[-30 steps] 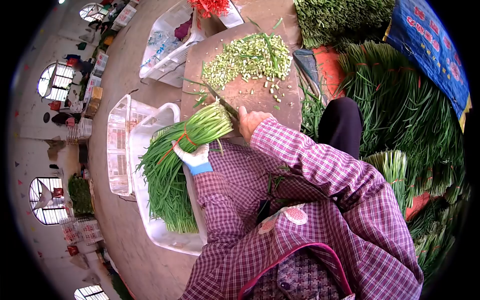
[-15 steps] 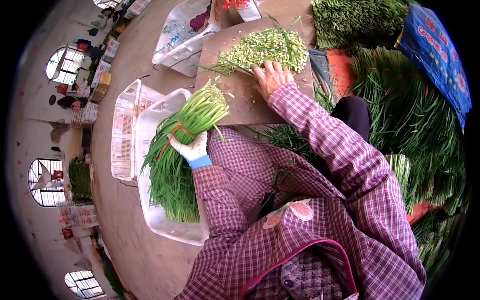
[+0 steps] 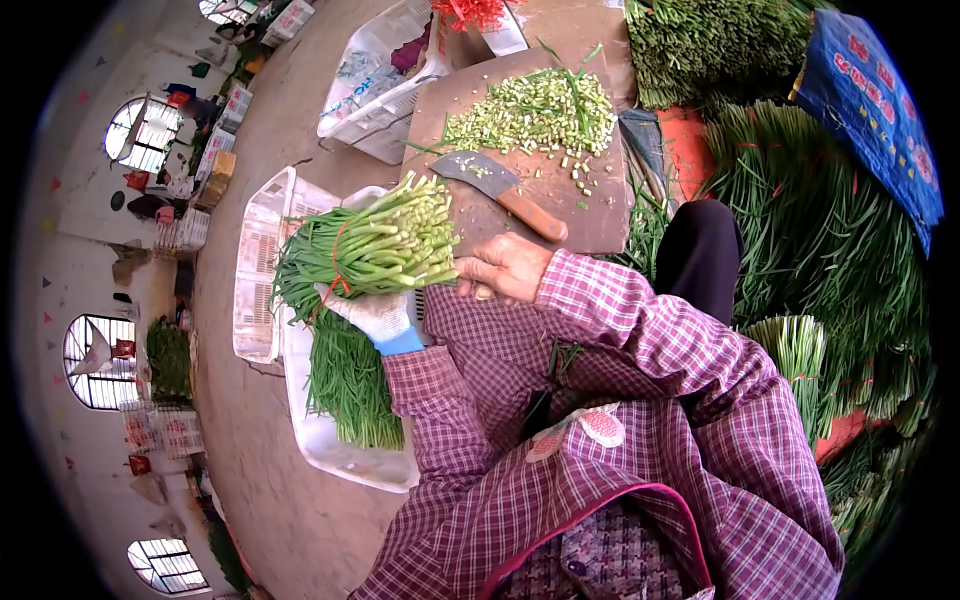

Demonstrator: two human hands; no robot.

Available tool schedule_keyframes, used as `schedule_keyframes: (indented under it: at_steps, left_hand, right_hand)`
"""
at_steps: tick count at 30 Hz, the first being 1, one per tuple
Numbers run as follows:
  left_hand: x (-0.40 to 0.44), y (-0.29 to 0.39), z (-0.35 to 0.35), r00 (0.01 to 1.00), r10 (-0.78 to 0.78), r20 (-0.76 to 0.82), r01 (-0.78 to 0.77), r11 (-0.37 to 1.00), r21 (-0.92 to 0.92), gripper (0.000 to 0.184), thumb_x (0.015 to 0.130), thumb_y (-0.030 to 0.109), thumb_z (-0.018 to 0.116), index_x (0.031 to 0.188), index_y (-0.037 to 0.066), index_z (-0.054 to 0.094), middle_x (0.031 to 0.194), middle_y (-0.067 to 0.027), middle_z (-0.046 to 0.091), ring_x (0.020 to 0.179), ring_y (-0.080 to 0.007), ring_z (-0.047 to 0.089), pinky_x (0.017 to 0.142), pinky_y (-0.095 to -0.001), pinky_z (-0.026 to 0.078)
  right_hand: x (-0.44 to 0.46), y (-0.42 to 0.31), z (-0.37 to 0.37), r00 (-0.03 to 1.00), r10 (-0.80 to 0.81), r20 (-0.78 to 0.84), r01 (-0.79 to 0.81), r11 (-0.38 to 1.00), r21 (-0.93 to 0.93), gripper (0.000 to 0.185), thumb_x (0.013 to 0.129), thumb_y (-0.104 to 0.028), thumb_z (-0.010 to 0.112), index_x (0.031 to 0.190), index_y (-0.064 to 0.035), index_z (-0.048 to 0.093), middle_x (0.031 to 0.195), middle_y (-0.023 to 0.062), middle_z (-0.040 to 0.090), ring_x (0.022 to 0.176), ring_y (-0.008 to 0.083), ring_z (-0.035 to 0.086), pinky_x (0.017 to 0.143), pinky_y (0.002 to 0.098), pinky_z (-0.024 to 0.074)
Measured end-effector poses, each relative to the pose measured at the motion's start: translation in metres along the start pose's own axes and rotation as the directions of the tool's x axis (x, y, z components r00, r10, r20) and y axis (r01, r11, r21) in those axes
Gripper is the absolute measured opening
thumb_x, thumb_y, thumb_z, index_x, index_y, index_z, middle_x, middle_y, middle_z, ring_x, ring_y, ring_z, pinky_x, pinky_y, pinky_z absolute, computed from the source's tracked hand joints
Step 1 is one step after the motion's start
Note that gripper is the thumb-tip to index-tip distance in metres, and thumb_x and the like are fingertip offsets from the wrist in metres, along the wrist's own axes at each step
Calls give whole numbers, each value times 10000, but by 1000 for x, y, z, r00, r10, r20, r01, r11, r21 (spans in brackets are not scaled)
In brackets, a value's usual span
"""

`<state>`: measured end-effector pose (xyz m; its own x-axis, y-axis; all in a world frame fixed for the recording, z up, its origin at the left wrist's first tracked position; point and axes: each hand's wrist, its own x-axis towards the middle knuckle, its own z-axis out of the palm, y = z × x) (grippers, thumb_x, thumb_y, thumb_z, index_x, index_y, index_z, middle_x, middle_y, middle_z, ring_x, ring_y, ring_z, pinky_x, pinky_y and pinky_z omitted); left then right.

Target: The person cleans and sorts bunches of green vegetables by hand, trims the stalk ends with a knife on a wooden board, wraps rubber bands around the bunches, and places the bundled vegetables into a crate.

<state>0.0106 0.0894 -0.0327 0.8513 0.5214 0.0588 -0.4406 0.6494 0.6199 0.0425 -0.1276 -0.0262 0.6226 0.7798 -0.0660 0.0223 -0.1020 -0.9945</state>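
My left hand (image 3: 378, 318), in a white glove with a blue cuff, grips a bunch of chives (image 3: 400, 240) from below. A red tie (image 3: 338, 262) runs round the bunch, and its cut stem ends face right. At those ends is my bare right hand (image 3: 508, 268), fingers curled together; whatever is between them is hidden. A cleaver (image 3: 500, 192) with a wooden handle lies on the cutting board (image 3: 590, 228) just beyond that hand. Chopped stem pieces (image 3: 540, 112) are heaped on the board's far part. More chives (image 3: 352, 385) fill the white crate (image 3: 350, 468) below my left hand.
Another white crate (image 3: 258, 290) stands to the left, and one with plastic bags (image 3: 375, 85) is beyond the board. Piles of chives (image 3: 800, 200) lie on the right, beside a blue printed sack (image 3: 870, 110). Red ties (image 3: 475, 12) hang at the top.
My right hand has left the chopped pieces and come back to the bunch's stem ends. The cleaver now lies on the board. My left hand has turned the bunch more level.
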Motion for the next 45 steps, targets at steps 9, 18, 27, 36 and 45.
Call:
schedule_keyframes:
  at_steps: [9,18,27,36,45]
  left_hand:
    - [7,12,-52,957,111,268,-76,988,-138,757,882,598,482,1449,116,342,1458,-143,383,1290,-355,423,1094,-554,332]
    - [-20,10,9,940,97,327,-104,995,5,841,801,563,622,1429,77,347,1402,-149,436,1207,-332,506,1016,-508,441]
    - [-33,48,-6,987,18,159,-50,978,201,629,838,369,661,1317,11,467,1259,-133,572,1107,-283,585,980,-448,485]
    - [-47,42,-15,969,-179,171,125,951,284,505,797,135,627,1270,-4,515,1198,-122,610,1054,-243,619,937,-379,509]
    - [-65,69,-19,993,-110,32,91,930,355,518,751,13,625,1258,10,515,1168,-102,608,1024,-229,622,905,-365,527]
  right_hand:
    - [-70,21,-43,986,161,50,-48,555,-831,404,923,-446,545,997,-67,664,906,132,677,772,324,663,717,446,513]
    - [-16,-51,-16,649,-701,-295,468,674,-571,634,875,-418,601,1367,-60,423,1299,202,465,1156,372,502,1002,432,402]
    - [-48,80,-18,970,-237,46,190,630,-753,504,860,-401,643,1278,-136,549,676,144,650,683,349,656,663,417,535]
    - [47,-30,3,901,-334,-276,345,939,-9,1081,728,-489,775,1471,-23,142,1394,269,408,1293,358,427,1076,425,357]
    - [96,-41,35,808,-238,-539,530,695,486,717,741,-62,725,1337,-24,330,1118,164,608,1010,264,622,873,369,519]
